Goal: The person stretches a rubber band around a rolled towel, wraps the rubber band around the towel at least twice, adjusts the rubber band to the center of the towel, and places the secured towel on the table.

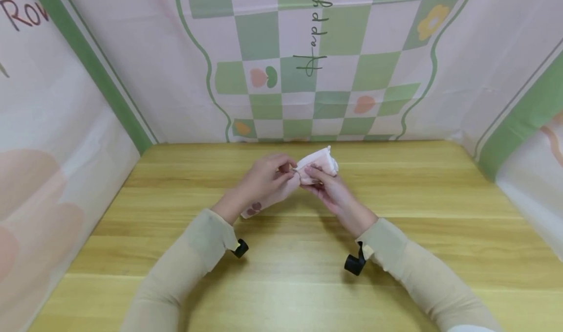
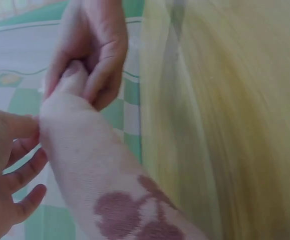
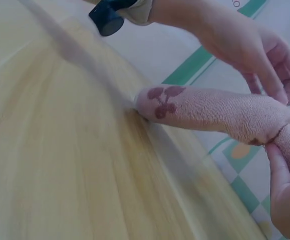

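Observation:
Over the table, both hands are at a small pink towel (image 1: 281, 191) with dark red cherries and white edging, gathered into a long roll. My right hand (image 1: 334, 195) grips it beside a tight crease, thumb on top, and a white-edged end (image 1: 323, 162) fans out beyond. At the crease, my left hand (image 1: 266, 178) has thumb and fingertips drawn together against the cloth. The left wrist view shows the left fingers (image 2: 22, 167) at the side of the roll. Lower down, the cherry-printed end (image 3: 167, 102) slopes toward the table in the right wrist view.
The wooden table (image 1: 281, 273) runs back to a hanging cloth (image 1: 316, 102) with green checks and flowers. Similar cloth panels (image 1: 57, 126) stand along both sides. Small black cameras (image 1: 354, 264) hang below the sleeve cuffs.

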Demonstrator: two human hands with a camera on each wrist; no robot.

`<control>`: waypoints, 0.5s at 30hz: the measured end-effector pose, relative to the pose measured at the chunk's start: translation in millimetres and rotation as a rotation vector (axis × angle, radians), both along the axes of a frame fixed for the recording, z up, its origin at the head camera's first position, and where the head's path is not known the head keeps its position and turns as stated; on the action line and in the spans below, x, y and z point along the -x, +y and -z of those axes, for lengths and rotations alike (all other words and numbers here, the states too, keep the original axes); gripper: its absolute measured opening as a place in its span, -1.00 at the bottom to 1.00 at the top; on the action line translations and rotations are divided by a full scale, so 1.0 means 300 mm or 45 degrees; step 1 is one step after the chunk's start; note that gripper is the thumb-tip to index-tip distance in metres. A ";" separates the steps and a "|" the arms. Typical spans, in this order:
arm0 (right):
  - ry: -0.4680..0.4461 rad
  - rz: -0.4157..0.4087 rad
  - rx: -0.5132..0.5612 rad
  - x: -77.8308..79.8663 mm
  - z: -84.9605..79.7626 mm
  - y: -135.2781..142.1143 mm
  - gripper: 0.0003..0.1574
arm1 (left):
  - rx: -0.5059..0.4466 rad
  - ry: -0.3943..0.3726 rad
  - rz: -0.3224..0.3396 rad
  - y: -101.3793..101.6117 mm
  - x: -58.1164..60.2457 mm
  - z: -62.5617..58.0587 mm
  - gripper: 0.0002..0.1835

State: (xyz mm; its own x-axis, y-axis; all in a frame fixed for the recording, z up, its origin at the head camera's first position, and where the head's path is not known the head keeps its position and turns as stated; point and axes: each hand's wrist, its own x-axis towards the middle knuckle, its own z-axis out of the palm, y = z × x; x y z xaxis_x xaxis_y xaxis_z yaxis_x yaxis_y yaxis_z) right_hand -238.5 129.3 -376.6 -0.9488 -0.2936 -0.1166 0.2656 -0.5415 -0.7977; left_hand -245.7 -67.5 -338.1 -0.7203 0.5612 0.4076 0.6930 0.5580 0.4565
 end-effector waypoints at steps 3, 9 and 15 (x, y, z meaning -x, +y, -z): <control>0.008 -0.004 0.015 0.003 -0.003 -0.002 -0.84 | 0.001 0.086 -0.003 0.004 0.000 0.005 -0.79; -0.013 0.015 0.076 0.009 -0.015 0.003 -0.89 | 0.080 0.282 0.065 0.005 0.001 0.011 -0.76; -0.037 0.008 0.089 0.014 -0.019 0.006 -0.90 | 0.127 0.398 0.092 0.013 -0.003 0.004 -0.81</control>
State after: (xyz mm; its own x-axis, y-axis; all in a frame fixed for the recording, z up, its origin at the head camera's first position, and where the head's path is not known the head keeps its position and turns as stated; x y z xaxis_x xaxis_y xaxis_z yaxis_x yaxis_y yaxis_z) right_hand -242.7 131.2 -370.9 -0.9471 -0.2962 -0.1238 0.2848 -0.5973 -0.7497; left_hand -244.9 -63.6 -339.3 -0.5261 0.6546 0.5429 0.8302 0.5337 0.1612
